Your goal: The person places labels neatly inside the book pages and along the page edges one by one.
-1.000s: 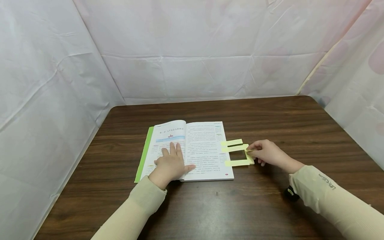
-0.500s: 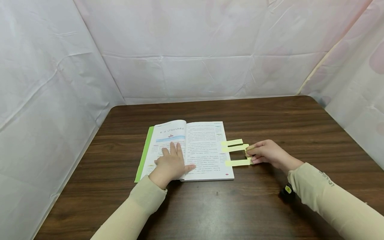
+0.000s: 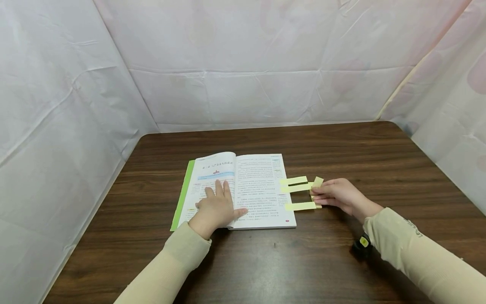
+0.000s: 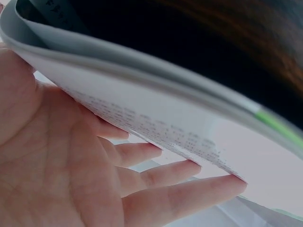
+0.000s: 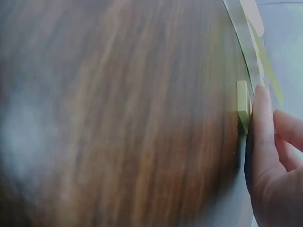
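Observation:
An open book (image 3: 258, 173) lies on the table, and my left hand (image 3: 216, 209) rests on its left page near the spine with fingers spread. The left wrist view shows straight fingers (image 4: 184, 198) against the printed page (image 4: 142, 104). Past the right page's edge, my right hand (image 3: 339, 195) pinches a yellow sticky note (image 3: 318, 182), whose end slants up beyond the fingertips. Beneath that hand is a small sticky note pad (image 3: 318, 207), mostly covered; its thick side (image 5: 243, 101) shows in the right wrist view.
Several yellow sticky strips, such as the upper strip (image 3: 296, 180) and the lower strip (image 3: 301, 206), jut from the right page over the dark wooden table (image 3: 265, 266). A pale curtain (image 3: 243, 84) hangs behind the table and along both sides.
The right hand has shifted slightly and turned over the pad. A sticky note's end now sticks up past its fingertips, away from the pad. The left hand and the book stay put.

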### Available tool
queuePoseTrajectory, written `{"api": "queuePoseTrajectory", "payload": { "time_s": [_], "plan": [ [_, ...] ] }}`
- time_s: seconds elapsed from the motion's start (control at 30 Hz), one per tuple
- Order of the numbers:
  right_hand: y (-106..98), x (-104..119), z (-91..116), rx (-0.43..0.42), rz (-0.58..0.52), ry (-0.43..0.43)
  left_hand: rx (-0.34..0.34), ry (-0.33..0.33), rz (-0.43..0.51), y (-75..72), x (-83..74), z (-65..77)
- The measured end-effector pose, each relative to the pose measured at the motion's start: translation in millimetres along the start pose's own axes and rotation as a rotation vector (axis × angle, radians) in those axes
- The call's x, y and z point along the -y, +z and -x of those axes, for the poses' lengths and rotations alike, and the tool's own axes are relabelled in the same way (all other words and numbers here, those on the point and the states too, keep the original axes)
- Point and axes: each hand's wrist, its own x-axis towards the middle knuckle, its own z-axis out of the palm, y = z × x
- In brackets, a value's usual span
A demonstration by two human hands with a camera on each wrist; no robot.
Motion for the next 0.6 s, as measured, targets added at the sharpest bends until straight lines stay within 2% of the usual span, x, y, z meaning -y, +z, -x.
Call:
{"api": "queuePoseTrajectory", "payload": {
  "time_s": [0.3, 0.6],
  "plan": [
    [2.5, 3.1, 2.8, -0.033, -0.068, -0.007, 0.006, -0.001, -0.001, -0.3, -0.6, 0.7],
    [4.9, 3.3, 3.8, -0.038, -0.061, -0.026, 0.001, -0.001, 0.003, -1.1, -0.8, 2.1]
  ]
}}
